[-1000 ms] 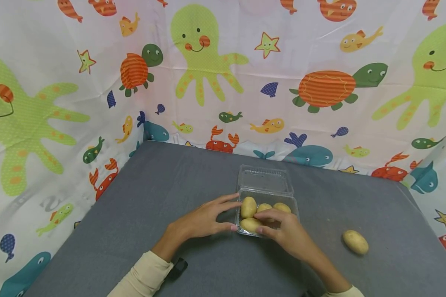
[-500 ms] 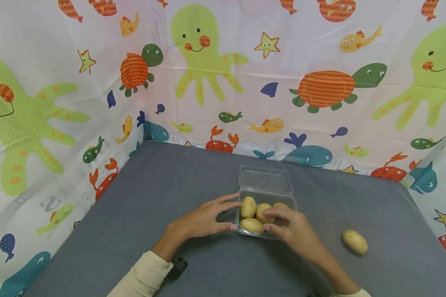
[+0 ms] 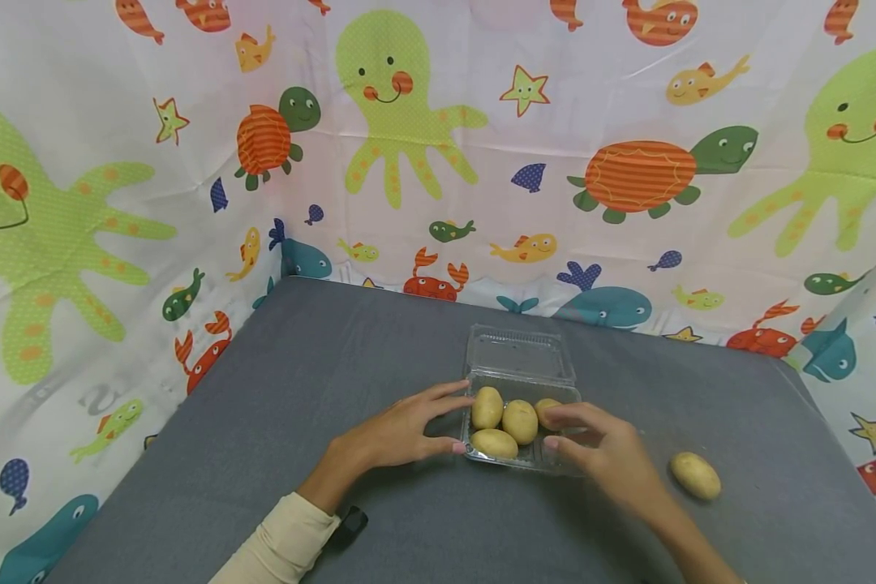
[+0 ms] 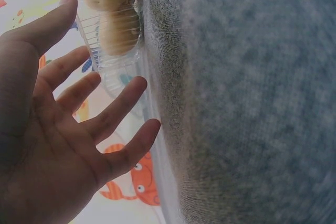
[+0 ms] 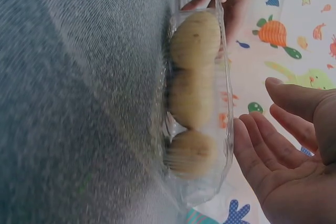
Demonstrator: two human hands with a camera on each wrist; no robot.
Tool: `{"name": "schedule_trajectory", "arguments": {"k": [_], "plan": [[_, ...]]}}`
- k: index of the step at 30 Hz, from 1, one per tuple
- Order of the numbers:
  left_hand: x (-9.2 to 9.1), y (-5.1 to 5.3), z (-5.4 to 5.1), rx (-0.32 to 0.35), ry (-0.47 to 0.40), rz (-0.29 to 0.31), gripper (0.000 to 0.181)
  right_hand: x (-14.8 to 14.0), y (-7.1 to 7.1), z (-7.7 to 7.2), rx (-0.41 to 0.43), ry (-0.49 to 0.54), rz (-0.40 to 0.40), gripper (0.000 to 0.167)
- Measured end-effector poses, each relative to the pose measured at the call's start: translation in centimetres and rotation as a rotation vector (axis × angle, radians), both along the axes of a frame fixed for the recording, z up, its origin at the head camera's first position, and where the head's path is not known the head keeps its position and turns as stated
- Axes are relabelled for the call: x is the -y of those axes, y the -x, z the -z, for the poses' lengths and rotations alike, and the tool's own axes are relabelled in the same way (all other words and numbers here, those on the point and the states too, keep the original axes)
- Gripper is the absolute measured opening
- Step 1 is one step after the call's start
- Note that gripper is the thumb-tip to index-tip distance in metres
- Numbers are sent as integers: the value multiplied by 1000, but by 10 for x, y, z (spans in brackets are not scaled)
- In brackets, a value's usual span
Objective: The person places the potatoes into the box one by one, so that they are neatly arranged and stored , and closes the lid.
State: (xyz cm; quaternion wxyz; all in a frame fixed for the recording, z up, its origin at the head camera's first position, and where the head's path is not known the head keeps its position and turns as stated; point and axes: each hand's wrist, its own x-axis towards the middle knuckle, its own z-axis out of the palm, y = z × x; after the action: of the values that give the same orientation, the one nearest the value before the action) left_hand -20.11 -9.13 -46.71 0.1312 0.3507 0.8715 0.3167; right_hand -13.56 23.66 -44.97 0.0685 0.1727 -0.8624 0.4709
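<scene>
A clear plastic clamshell box (image 3: pixel 507 465) stands on the table, its lid (image 3: pixel 520 357) laid back on the far side. Inside are several potatoes: one upright at the left (image 3: pixel 487 407), one lying at the front left, one in the middle (image 3: pixel 520 422), and one at the back right partly behind fingers. My left hand (image 3: pixel 401 430) has its fingers spread, thumb and fingertips at the box's left edge. Over the box's right side is my right hand (image 3: pixel 613 454), fingers loosely bent and holding nothing; the right wrist view shows it beside the rim.
A single potato (image 3: pixel 695 476) lies on the grey tablecloth (image 3: pixel 321 349) to the right of the box. Behind and at both sides hangs a white curtain (image 3: pixel 423 65) printed with sea animals.
My right hand has drawn away to the right from the middle potato, which now shows fully in the box. The left hand has stayed in place.
</scene>
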Motion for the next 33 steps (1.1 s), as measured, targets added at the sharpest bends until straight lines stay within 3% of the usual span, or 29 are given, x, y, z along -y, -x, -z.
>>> {"name": "schedule_trajectory", "arguments": {"k": [17,33], "plan": [[0,0,0,-11,-4,15,72,-22,-13,-2,4,-6,141,41],[1,-1,-1,4,-5,-1,72,-44,-19,-4,39,-85,264,45]]}}
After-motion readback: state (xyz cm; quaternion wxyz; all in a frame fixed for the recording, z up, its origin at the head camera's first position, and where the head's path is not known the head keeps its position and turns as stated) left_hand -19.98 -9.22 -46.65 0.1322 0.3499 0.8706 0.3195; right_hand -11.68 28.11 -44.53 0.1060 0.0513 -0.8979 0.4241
